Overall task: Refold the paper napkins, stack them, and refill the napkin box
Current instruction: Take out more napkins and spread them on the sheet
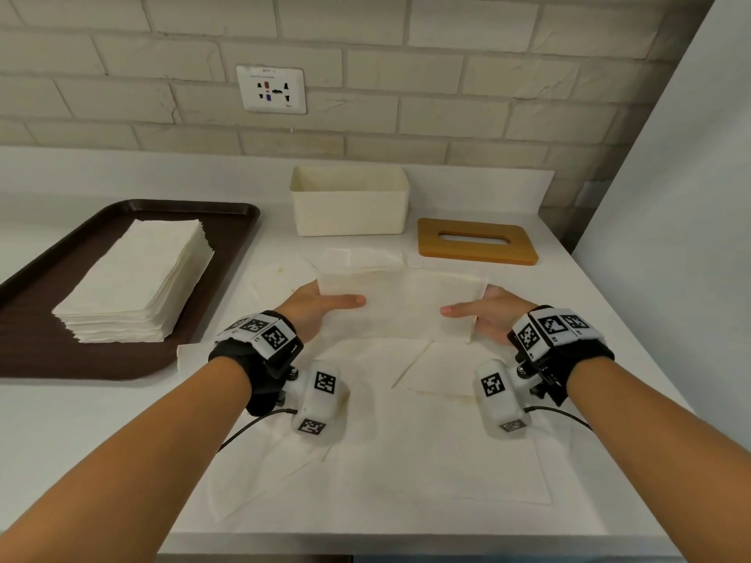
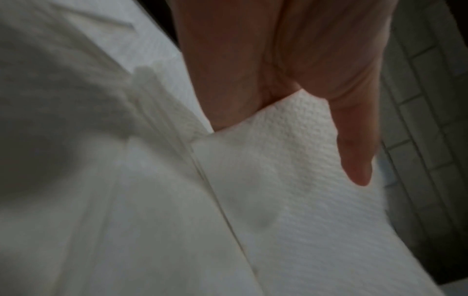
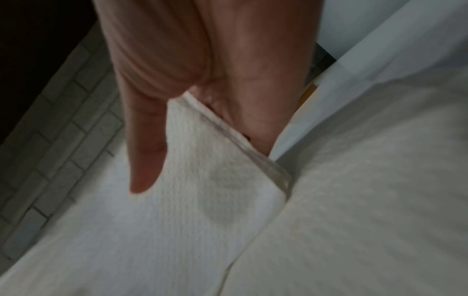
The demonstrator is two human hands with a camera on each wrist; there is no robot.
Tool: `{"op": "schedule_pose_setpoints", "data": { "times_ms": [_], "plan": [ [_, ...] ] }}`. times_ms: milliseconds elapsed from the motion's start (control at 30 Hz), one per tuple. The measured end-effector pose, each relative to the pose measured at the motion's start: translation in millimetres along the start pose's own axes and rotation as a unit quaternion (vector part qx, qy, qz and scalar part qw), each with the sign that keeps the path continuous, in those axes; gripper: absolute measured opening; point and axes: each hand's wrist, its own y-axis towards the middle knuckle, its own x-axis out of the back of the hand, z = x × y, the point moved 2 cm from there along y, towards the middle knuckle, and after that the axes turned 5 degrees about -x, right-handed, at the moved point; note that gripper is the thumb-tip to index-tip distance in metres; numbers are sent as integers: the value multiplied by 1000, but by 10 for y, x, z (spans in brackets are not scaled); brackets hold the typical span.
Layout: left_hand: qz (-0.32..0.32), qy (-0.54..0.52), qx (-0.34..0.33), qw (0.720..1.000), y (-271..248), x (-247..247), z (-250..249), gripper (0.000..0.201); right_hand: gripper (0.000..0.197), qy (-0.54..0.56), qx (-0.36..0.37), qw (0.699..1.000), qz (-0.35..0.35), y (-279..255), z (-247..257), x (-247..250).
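Napkin (image 2: 291,180) embossed matt paper; lid (image 1: 477,241) smooth wood; tray (image 1: 227,253) dark plastic.

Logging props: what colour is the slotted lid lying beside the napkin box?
Light brown wood tone; the lid shows best in the head view.

The head view is bright and evenly lit, with soft shadows only: a faint one under the napkin stack (image 1: 134,282) on the tray (image 1: 227,253), and under both wrists. White napkins nearly vanish against the white table (image 1: 601,319). Brick lines bow toward the edges from the wide lens. Both wrist views are dim, grainy and motion-smeared; near paper is out of focus, corners fall dark.
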Motion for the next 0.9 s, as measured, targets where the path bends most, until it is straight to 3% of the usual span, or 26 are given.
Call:
{"op": "schedule_pose_setpoints", "data": {
  "times_ms": [67,133,200,233,300,367,400,467,500,533,633,700,733,833,900],
  "plan": [
    [22,41,17,999,-12,-17,-9,26,68,-12,-19,1000,12,41,-18,15],
    [35,56,28,997,1,23,9,33,91,-27,-25,999,-19,125,-72,79],
    [37,62,37,997,17,70,48,54,108,-36,-30,998,-34,205,-130,125],
    [39,70,39,996,18,71,58,57,102,-46,-32,998,-19,204,-129,103],
    [40,100,20,994,48,59,67,48,71,-50,-22,998,11,96,-35,-25],
    [22,112,-19,993,75,34,-3,30,42,-22,13,999,-19,74,47,-52],
    [11,102,-39,994,92,37,-41,25,41,-4,28,998,-47,86,83,-39],
    [-3,81,-59,995,125,48,-107,25,64,0,48,996,-70,98,152,-9],
    [-5,77,-62,995,132,52,-122,28,75,-24,44,996,-68,81,181,7],
    [-3,76,-57,995,138,66,-116,31,74,-56,35,996,-63,98,183,36],
    [2,105,-27,994,141,92,-33,36,37,-124,18,992,-30,77,164,48],
    [10,121,-13,993,166,102,28,38,30,-146,30,989,-24,100,148,46],
    [13,130,-9,991,181,89,38,38,34,-163,29,986,-34,137,145,54],
    [-30,143,3,989,226,72,-26,33,107,-157,-6,984,-85,241,178,134],
    [-61,115,-1,991,257,83,-93,52,115,-105,17,990,-96,288,225,180]
  ]
}}
